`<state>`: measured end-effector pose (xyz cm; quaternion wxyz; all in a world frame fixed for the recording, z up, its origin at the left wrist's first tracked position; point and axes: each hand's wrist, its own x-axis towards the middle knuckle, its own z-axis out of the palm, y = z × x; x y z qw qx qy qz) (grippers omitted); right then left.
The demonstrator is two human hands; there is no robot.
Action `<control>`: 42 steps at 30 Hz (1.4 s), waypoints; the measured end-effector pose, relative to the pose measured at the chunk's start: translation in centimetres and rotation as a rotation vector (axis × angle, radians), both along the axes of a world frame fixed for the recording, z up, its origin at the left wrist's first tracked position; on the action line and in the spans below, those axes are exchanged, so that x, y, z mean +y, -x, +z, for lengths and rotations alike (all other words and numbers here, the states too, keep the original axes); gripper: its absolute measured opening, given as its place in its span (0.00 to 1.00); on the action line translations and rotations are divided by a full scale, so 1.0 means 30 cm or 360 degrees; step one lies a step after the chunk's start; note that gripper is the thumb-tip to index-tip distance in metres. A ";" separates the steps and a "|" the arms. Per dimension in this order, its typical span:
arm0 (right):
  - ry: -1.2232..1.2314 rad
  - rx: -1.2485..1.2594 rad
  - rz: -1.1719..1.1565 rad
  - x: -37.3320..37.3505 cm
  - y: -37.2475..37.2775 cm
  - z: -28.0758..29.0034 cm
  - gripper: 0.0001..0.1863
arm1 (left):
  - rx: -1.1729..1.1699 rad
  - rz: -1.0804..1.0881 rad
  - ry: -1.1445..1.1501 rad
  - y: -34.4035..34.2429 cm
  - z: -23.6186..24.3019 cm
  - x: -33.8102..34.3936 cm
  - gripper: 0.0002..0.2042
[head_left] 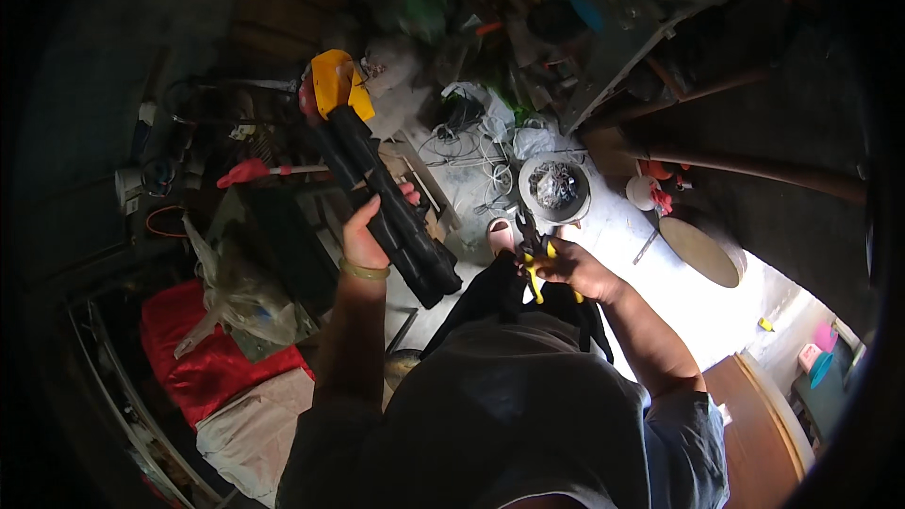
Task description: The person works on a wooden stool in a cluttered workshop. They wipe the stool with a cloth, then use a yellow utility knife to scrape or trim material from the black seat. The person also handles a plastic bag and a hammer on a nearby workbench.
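My left hand (pixel 368 236) grips a long bundle of black, wrapped pieces (pixel 405 245), held slanting, with a bent yellow piece (pixel 335 75) at its upper end. Whether the yellow piece is fixed to it, I cannot tell. In my right hand (pixel 575 269) are pliers (pixel 534 254) with dark jaws and yellow-and-black handles, their jaws pointing away from me. Just beyond the pliers, a pale bucket (pixel 579 198) on the floor holds small metal bits (pixel 551 184).
A red cloth (pixel 189 349), plastic bags (pixel 226 273) and pale fabric (pixel 250 434) lie at left. Loose cables (pixel 495 174) are on the floor ahead. A cluttered rack (pixel 641 47) stands at upper right, a round board (pixel 698 250) at right, a wooden surface (pixel 754 415) at lower right.
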<state>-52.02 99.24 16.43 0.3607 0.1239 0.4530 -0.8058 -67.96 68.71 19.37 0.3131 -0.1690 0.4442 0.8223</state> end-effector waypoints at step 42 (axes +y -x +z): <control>-0.0304 -0.0038 -0.0813 -0.001 0.043 -0.262 0.29 | -0.0108 -0.0600 0.0429 -0.058 -0.012 0.000 0.17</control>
